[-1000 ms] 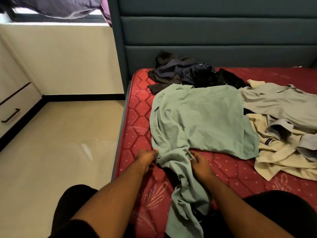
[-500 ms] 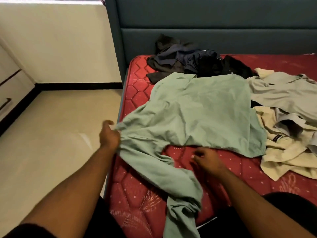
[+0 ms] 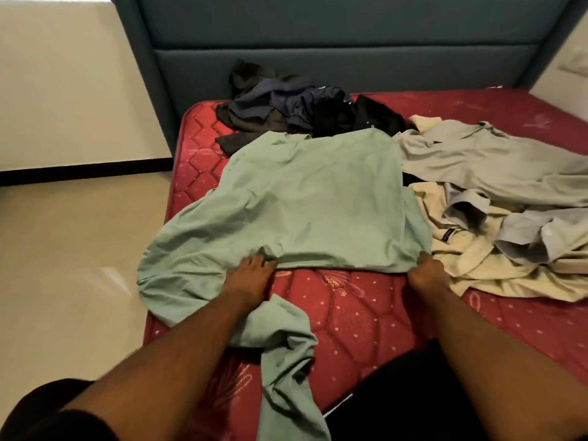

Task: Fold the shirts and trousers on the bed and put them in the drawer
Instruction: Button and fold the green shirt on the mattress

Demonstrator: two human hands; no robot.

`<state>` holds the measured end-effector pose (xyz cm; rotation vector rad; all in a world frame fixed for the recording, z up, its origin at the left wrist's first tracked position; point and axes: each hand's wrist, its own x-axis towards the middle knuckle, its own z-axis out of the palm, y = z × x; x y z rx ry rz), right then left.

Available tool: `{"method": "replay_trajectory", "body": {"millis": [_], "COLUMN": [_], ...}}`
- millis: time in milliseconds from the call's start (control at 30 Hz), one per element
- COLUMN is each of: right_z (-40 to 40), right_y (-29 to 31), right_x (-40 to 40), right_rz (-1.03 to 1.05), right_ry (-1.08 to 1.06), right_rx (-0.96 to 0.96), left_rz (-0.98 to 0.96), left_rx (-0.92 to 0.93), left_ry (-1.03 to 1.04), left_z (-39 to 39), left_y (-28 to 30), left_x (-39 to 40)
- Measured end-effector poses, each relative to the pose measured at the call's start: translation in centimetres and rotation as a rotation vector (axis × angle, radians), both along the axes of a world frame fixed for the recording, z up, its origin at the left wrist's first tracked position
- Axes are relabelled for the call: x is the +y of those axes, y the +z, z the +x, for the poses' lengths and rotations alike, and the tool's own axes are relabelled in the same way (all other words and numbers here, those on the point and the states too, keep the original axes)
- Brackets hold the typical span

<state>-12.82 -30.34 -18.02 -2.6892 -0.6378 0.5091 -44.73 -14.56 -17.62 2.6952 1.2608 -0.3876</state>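
A pale green long-sleeved shirt point(image 3: 315, 198) lies spread flat on the red mattress point(image 3: 375, 310). Its left sleeve trails over the mattress's left edge and down toward me. My left hand point(image 3: 251, 275) rests on the shirt's near hem at its left, fingers spread on the cloth. My right hand point(image 3: 424, 272) pinches the near right corner of the same hem. A dark heap of clothes point(image 3: 302, 109) lies by the headboard. Grey point(image 3: 496, 160), cream point(image 3: 471, 265) and light blue point(image 3: 534, 230) shirts are jumbled on the right.
The teal padded headboard point(image 3: 334, 62) closes the far side of the bed. Pale tiled floor point(image 3: 70, 256) lies to the left, below a cream wall with a black skirting. My dark-clad knees rest at the mattress's near edge. No drawer is in view.
My left hand let go of the sleeve it had pulled out to the left and came in to the near hem. My right hand slid right to the hem's far corner. The view turned right.
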Motion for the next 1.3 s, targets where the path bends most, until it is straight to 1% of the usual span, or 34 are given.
{"method": "replay_trajectory", "body": {"millis": [100, 133, 200, 233, 300, 367, 433, 500, 533, 567, 667, 733, 767, 800, 867, 900, 933, 967, 1000, 1033, 1100, 1167, 1233, 1300], "right_z": [5.3, 8.4, 11.4, 10.5, 7.4, 4.8, 3.0, 1.7, 1.4, 1.2, 1.3, 1.9, 2.4, 2.6, 3.0, 3.4, 3.6, 3.5, 3.4, 3.2, 2.9, 2.9, 2.9, 2.0], "right_y": [-1.1, -2.4, -2.4, -0.8, 2.0, 3.0, 3.0, 2.4, 1.9, 1.4, 0.2, 0.2, 0.4, 0.9, 2.0, 2.1, 2.3, 2.2, 2.0, 1.7, 1.7, 2.6, 2.9, 3.1], "right_x": [-2.2, -3.0, -4.6, -5.1, -5.0, -3.1, -0.6, 1.0, 1.3, 1.3, 0.9, 0.6, 0.6, 0.4, -0.4, -1.0, -1.7, -2.2, -2.6, -3.0, -3.3, -3.6, -4.0, -4.2], "right_rz": [-0.217, -0.267, -0.394, -0.441, -0.443, -0.327, -0.141, 0.062, 0.128, 0.167, 0.222, 0.253, 0.279, 0.326, 0.477, 0.528, 0.522, 0.459, 0.353, 0.264, 0.195, 0.165, 0.082, -0.030], "right_ry": [0.104, 0.096, 0.032, 0.018, 0.048, 0.106, 0.193, 0.226, 0.183, 0.115, -0.096, -0.158, -0.179, -0.212, -0.296, -0.345, -0.389, -0.395, -0.381, -0.358, -0.324, -0.322, -0.317, -0.249], "right_rx": [-0.040, -0.047, -0.070, -0.076, -0.100, -0.220, -0.236, -0.054, 0.025, 0.062, 0.103, 0.156, 0.170, 0.169, 0.082, 0.015, -0.013, -0.020, 0.015, 0.056, 0.077, 0.049, 0.048, 0.016], "left_rz": [0.079, 0.093, 0.082, 0.088, 0.131, 0.169, 0.133, 0.077, 0.072, 0.100, 0.154, 0.121, 0.098, 0.101, 0.187, 0.206, 0.238, 0.252, 0.250, 0.237, 0.197, 0.152, 0.028, -0.047], "left_rx": [0.076, 0.061, -0.021, -0.083, -0.176, -0.188, -0.195, -0.185, -0.167, -0.158, -0.072, -0.073, -0.104, -0.174, -0.372, -0.425, -0.430, -0.404, -0.362, -0.320, -0.212, -0.072, 0.054, 0.134], "left_ry": [-0.036, -0.059, -0.112, -0.133, -0.126, -0.037, -0.013, 0.013, 0.021, 0.033, 0.043, 0.061, 0.091, 0.113, 0.113, 0.070, -0.019, -0.108, -0.173, -0.193, -0.128, -0.011, 0.083, 0.061], "left_z": [0.0, 0.0, -0.6, -1.1, -1.6, -2.0, -2.0, -1.7, -1.6, -1.6, -1.3, -1.1, -1.0, -1.0, -1.1, -1.3, -1.7, -2.3, -2.9, -3.4, -4.0, -4.2, -4.4, -4.4], "left_y": [-0.7, -0.9, -1.6, -1.8, -2.3, -3.2, -3.2, -2.9, -2.4, -2.3, -1.8, -1.2, -0.8, -0.4, 0.2, 0.1, -0.1, -0.7, -1.6, -2.4, -3.6, -3.5, -3.5, -2.7], "left_x": [-0.4, -0.5, -0.4, -0.5, -0.6, -0.4, -0.3, -0.4, -0.6, -0.6, -0.6, -0.7, -0.7, -0.8, -1.1, -1.3, -1.7, -2.2, -2.7, -3.2, -4.0, -4.7, -5.4, -6.4]}}
